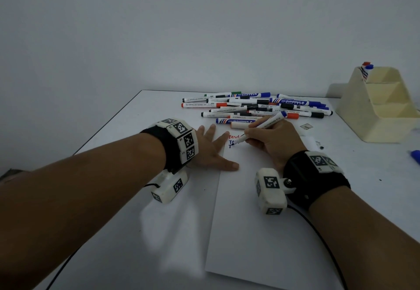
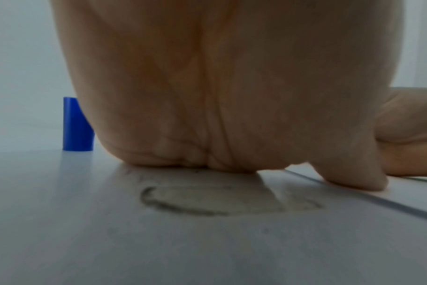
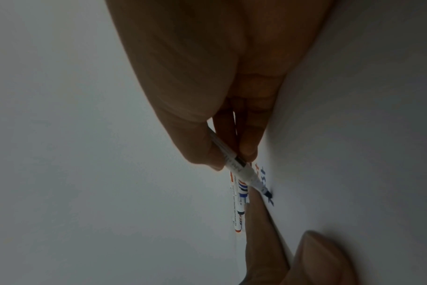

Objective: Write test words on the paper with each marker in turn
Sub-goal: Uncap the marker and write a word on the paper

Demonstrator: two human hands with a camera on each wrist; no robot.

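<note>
The right hand (image 1: 276, 141) pinches a blue marker (image 1: 263, 126) labelled "WHITEBOARD PEN", tip on the paper (image 1: 250, 198) below a red "Test". The left hand (image 1: 212, 151) lies flat, fingers spread, at the paper's 10 o'clock corner on the worktop (image 1: 113, 221).

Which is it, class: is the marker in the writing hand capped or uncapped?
Uncapped. The marker in the right hand shows a bare blue tip touching the paper, beside fresh blue letters.

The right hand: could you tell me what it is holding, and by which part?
The right hand pinches a blue whiteboard marker low on its barrel, near the tip.
</note>
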